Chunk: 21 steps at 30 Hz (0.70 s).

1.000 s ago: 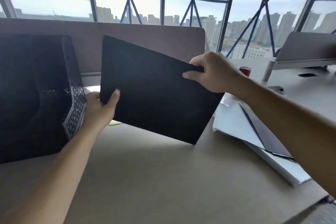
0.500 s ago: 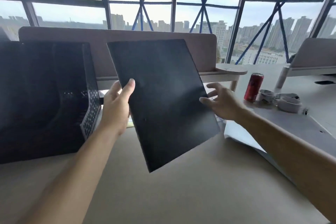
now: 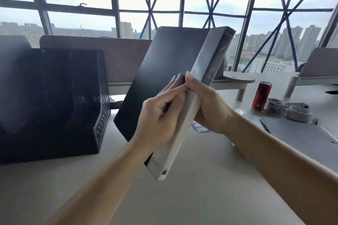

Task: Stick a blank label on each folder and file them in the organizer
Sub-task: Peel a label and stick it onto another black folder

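The grip of the left hand (image 3: 159,120) and of the right hand (image 3: 210,107) holds the folder (image 3: 164,71) by its spine. No label shows there, so I judge sticking, then filing into the organizer (image 3: 73,97) at nine o'clock, is left.

No legible text was found.
A faint scribbled mark (image 3: 156,162) and a small square code (image 3: 164,172) were seen low on the folder (image 3: 174,142) spine, with print on the red can (image 3: 261,96); none could be read.

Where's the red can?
In the head view, the red can stands upright on the right side of the desk, beyond the right hand and just left of the rolls of tape.
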Motion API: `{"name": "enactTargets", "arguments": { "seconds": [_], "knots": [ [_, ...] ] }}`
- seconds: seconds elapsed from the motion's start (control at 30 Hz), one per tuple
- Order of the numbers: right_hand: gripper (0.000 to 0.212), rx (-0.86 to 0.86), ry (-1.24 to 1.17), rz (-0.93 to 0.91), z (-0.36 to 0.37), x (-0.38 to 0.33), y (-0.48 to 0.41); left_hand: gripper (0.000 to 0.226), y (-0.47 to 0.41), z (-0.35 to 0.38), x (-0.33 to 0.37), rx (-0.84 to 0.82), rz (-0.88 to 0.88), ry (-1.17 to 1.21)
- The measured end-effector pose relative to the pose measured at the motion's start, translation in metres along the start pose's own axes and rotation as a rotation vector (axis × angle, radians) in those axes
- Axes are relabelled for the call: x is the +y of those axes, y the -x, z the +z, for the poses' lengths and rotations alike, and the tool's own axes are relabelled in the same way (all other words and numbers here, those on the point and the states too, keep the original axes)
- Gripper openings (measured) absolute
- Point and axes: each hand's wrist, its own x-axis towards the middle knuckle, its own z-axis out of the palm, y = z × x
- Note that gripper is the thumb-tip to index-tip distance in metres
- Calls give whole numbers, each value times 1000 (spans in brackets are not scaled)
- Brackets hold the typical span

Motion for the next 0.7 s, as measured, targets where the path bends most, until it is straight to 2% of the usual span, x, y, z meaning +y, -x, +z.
{"name": "enactTargets", "arguments": {
  "seconds": [0.13, 0.2, 0.27, 0.33, 0.43, 0.57, 0.7],
  "knots": [
    [24, 459, -58, -97, -7, -3, -2, 35, -2, -8, -17, -126, 145, -281],
    [17, 558, -36, -77, -17, -3, -1, 38, -1, -16, -27, -118, 125, -467],
    [17, 568, -25, -31, -27, -1, 4, 48, -1, -26, -32, -100, -21, -611],
    [19, 561, 9, 26, -40, 3, 9, 60, -4, -37, -36, -120, -275, -693],
    [25, 539, 49, 174, -60, 12, 18, 68, -6, -56, -52, -166, -603, -614],
    [30, 492, 40, 422, -75, 38, 24, 65, -2, -62, -72, -98, -685, -223],
    [25, 511, 150, 572, -90, 78, 25, 77, 26, -56, -93, -239, -674, -377]
  ]
}}
